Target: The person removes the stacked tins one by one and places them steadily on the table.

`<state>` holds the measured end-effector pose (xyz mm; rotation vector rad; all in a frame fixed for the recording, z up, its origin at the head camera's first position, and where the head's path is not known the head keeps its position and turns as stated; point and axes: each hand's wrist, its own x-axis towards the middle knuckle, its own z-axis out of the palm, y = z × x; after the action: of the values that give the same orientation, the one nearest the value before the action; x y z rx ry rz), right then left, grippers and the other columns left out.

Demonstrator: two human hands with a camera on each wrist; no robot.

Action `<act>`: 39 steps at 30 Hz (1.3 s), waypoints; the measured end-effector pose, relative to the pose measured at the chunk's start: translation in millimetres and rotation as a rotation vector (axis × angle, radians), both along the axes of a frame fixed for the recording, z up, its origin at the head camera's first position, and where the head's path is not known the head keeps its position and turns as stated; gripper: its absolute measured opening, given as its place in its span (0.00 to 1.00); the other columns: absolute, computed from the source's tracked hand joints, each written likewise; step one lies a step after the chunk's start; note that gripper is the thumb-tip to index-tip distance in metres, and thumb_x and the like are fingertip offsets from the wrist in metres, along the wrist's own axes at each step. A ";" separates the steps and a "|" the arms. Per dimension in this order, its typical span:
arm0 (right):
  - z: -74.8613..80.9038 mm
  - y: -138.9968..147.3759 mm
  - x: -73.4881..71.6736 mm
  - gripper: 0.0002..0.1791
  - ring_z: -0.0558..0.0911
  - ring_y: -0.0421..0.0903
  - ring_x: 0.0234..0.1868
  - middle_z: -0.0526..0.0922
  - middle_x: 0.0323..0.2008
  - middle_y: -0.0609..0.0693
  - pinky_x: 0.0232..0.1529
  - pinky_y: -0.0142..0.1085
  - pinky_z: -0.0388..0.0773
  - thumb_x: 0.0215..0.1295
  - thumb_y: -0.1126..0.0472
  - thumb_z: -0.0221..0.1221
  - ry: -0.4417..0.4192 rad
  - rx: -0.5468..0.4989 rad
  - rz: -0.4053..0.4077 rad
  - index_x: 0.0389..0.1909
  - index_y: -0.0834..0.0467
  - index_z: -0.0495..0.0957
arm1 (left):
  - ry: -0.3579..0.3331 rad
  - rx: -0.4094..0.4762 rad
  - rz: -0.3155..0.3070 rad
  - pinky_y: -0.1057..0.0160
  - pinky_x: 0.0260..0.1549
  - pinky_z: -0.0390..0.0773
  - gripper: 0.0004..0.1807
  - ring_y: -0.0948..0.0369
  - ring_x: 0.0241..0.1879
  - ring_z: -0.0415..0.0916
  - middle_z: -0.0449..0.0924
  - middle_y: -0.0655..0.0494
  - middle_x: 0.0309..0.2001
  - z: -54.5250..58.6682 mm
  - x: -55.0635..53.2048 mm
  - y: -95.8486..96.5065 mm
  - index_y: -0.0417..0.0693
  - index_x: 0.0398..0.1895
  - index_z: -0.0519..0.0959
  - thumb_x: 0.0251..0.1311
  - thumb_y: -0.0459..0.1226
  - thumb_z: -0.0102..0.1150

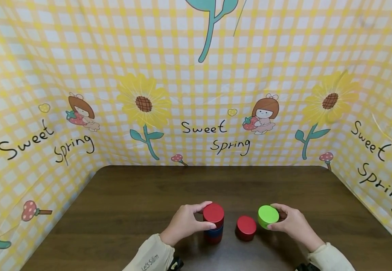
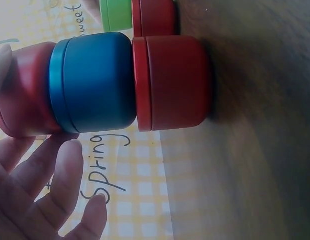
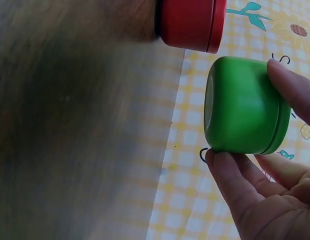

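At the near middle of the table stands a stack of small round tins. Its bottom is a red tin (image 2: 177,82), with a blue tin (image 2: 97,82) on that and another red tin (image 1: 213,213) on top. My left hand (image 1: 185,223) grips the top red tin between thumb and fingers, from the left. To the right, my right hand (image 1: 293,223) pinches a bright green tin (image 1: 268,215) by its sides. In the right wrist view the green tin is raised off the tabletop. A separate red tin (image 1: 246,227) stands between the stack and the green tin.
The dark brown wooden table (image 1: 168,188) has its far edge against a yellow checked cloth (image 1: 196,90), which hangs as a backdrop behind it and along both sides. Sunflowers, cartoon figures and the words "Sweet Spring" are printed on the cloth.
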<state>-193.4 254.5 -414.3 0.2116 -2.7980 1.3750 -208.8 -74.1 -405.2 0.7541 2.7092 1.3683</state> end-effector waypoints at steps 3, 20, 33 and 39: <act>-0.6 0.5 -3.6 0.38 0.82 0.51 0.43 0.83 0.43 0.62 0.36 0.34 0.77 0.44 0.65 0.74 -0.033 -0.028 0.037 0.56 0.77 0.69 | 0.005 0.009 0.004 0.52 0.43 0.78 0.33 0.55 0.47 0.79 0.84 0.48 0.45 0.3 -0.4 -1.2 0.45 0.59 0.78 0.48 0.46 0.74; -9.0 7.9 -5.4 0.38 0.81 0.52 0.43 0.83 0.42 0.62 0.35 0.34 0.78 0.46 0.68 0.72 -0.108 -0.064 0.166 0.56 0.81 0.66 | 0.000 0.013 0.001 0.49 0.44 0.78 0.33 0.54 0.47 0.79 0.84 0.48 0.46 -1.5 0.4 4.2 0.44 0.58 0.78 0.48 0.46 0.74; -8.4 13.0 -8.9 0.36 0.79 0.49 0.39 0.82 0.39 0.59 0.34 0.33 0.77 0.47 0.70 0.71 -0.132 -0.052 0.209 0.55 0.82 0.66 | -0.006 0.029 0.002 0.49 0.44 0.77 0.33 0.56 0.45 0.79 0.84 0.50 0.44 -2.2 0.2 2.1 0.44 0.58 0.78 0.47 0.46 0.74; -9.2 14.2 -10.0 0.37 0.79 0.50 0.40 0.82 0.41 0.60 0.34 0.33 0.78 0.46 0.72 0.71 -0.148 -0.076 0.241 0.55 0.83 0.65 | 0.001 0.028 0.002 0.49 0.44 0.77 0.33 0.57 0.45 0.80 0.84 0.50 0.44 -2.7 0.0 1.9 0.44 0.58 0.78 0.47 0.46 0.74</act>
<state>-203.3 268.7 -423.5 0.4791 -2.9107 1.6046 -208.9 -72.3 -407.8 0.7534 2.6978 1.4096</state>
